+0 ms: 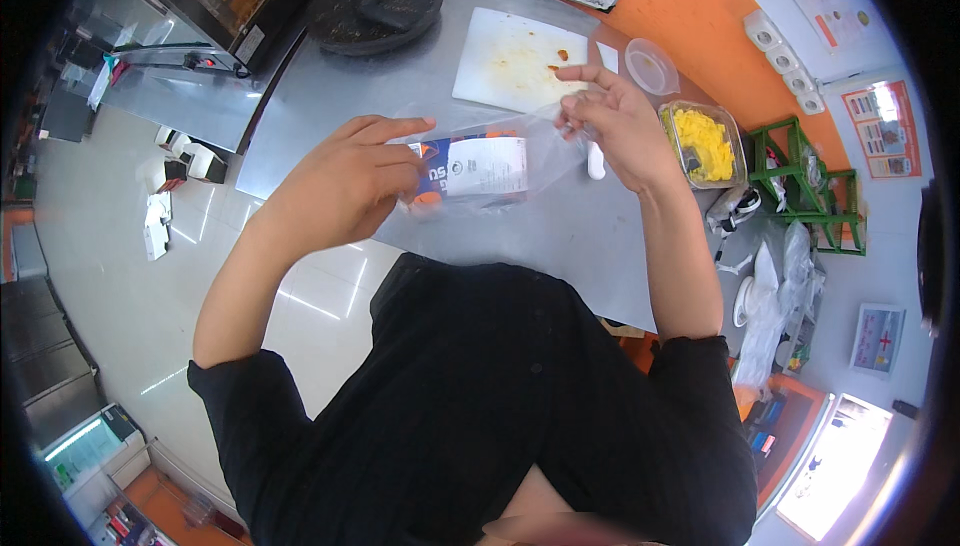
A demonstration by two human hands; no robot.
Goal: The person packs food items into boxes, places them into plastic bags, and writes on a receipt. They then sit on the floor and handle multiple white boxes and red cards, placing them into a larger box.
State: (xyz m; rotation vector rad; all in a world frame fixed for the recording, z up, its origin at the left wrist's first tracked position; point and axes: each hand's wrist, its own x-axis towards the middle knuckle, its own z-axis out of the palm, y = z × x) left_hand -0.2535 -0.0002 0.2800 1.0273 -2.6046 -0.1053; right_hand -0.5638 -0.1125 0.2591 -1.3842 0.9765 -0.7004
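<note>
A clear plastic bag (pixel 551 142) is stretched between my two hands above the steel table. Inside it lies a printed food box (pixel 484 165) in blue, orange and white, bearing writing. My left hand (pixel 360 178) is at the bag's left end, thumb side hidden, index finger stretched over the plastic. At the right end, my right hand (pixel 611 122) pinches the bag's edge between thumb and fingers. Just beyond the bag, a white cutting board (pixel 502 55) with brown stains and small scraps lies on the table, partly behind my right fingers.
A dark stone mortar (pixel 375 6) stands at the table's far left. To the right are a round plastic lid or tub (pixel 651 66), a clear container of yellow food (pixel 705 145) and green plastic racks (pixel 799 163). The steel table's (pixel 300 111) left edge borders the tiled floor.
</note>
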